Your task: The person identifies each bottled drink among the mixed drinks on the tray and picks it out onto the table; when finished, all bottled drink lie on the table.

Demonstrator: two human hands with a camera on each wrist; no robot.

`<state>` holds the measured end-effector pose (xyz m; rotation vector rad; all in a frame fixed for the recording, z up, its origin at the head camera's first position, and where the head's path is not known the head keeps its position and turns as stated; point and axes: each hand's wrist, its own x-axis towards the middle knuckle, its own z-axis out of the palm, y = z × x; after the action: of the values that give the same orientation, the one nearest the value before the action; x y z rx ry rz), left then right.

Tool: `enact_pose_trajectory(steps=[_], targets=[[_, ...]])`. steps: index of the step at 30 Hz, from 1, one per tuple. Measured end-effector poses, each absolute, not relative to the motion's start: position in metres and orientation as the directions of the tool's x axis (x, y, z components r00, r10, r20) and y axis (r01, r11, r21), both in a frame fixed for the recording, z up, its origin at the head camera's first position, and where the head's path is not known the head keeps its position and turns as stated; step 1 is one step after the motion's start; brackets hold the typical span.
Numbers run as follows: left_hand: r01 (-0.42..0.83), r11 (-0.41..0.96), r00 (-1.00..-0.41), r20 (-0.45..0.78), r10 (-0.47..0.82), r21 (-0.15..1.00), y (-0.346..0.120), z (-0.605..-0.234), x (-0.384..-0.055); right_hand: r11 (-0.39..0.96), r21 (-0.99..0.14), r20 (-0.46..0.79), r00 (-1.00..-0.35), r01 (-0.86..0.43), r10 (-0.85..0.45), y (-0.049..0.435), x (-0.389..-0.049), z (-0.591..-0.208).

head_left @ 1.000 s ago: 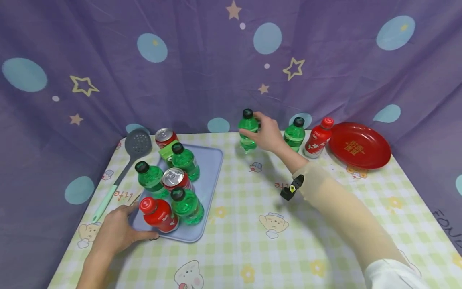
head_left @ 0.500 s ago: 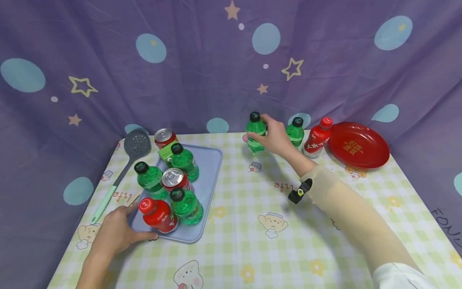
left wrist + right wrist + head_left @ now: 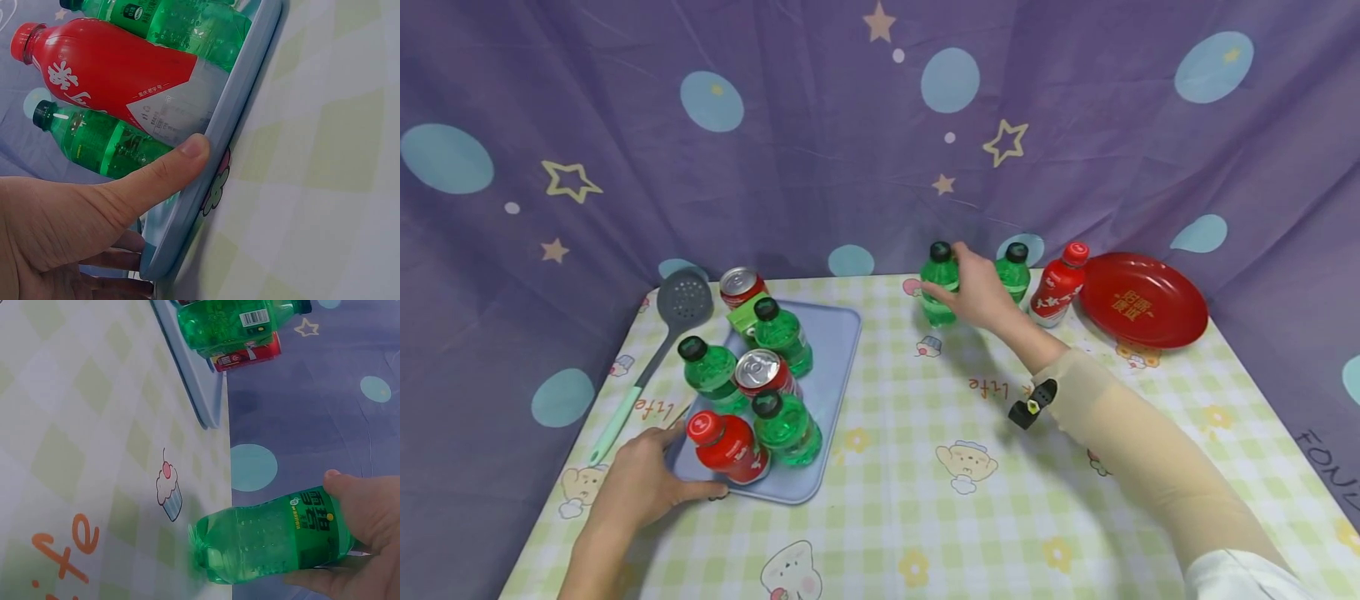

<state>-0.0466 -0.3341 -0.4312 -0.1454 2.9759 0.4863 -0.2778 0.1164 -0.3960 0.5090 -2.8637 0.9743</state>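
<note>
My right hand (image 3: 981, 292) grips a green soda bottle (image 3: 937, 283) with a black cap, thumb on one side and fingers on the other. The bottle is upright at the back of the table; whether its base touches the cloth I cannot tell. At the near left corner of a blue-grey tray (image 3: 835, 333), my left hand (image 3: 643, 475) holds the rim, its thumb (image 3: 165, 175) along the near edge. On the tray stand a red bottle (image 3: 730, 450), several green bottles (image 3: 788, 429), a red can (image 3: 763, 375) and a small green box (image 3: 745, 318), partly hidden.
Right of my right hand stand another green bottle (image 3: 1015, 275), a red bottle (image 3: 1058, 287) and a red plate (image 3: 1180, 304). A slotted turner (image 3: 658, 358) lies left of the tray, and a red can (image 3: 741, 287) stands behind it. A purple curtain (image 3: 820, 192) hangs at the back.
My right hand has carried the green bottle rightward and then down, closer to the other green bottle. My left hand and the tray have stayed in place.
</note>
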Motion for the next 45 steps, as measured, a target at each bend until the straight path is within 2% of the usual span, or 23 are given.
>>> enact_pose_trajectory(steps=[11, 23, 33, 45], targets=[[-0.108, 0.944, -0.989, -0.129, -0.071, 0.310, -0.335, -0.431, -0.046, 0.775, -0.542, 0.108, -0.942, -0.325, -0.319, 0.119, -0.276, -0.391], [-0.119, 0.945, -0.988, -0.134, -0.082, 0.305, -0.335, -0.430, -0.045, 0.779, -0.562, 0.055, -0.953, -0.277, -0.299, 0.122, -0.275, -0.388], [-0.115, 0.945, -0.989, -0.128, -0.079, 0.306, -0.334, -0.432, -0.045, 0.704, -0.613, 0.209, -0.933, -0.358, -0.292, 0.121, -0.279, -0.374], [-0.113, 0.940, -0.990, -0.122, -0.077, 0.321, -0.334, -0.433, -0.044, 0.578, -0.615, 0.414, -0.843, -0.536, -0.343, 0.086, -0.279, -0.331]])
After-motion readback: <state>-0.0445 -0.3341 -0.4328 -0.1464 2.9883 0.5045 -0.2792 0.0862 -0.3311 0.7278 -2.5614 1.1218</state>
